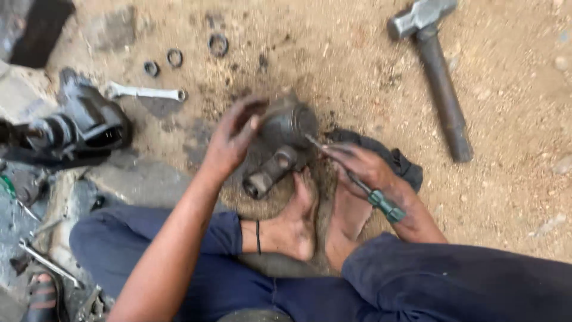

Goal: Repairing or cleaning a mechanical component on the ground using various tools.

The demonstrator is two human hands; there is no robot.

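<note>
A greasy dark metal housing (285,137) with a short tube sticking out at its lower left lies on the sandy ground, just above my bare feet. My left hand (233,136) rests on its left side, fingers spread over the top. My right hand (362,164) grips a screwdriver (364,189) with a green handle; its tip touches the right side of the housing. A dark rag (400,162) lies under and behind my right hand.
A heavy sledgehammer (438,71) lies at the upper right. A spanner (146,92) and three small rings (218,44) lie at the upper left. A larger black machine part (83,125) sits at the left, with more tools (47,262) on a slab below it.
</note>
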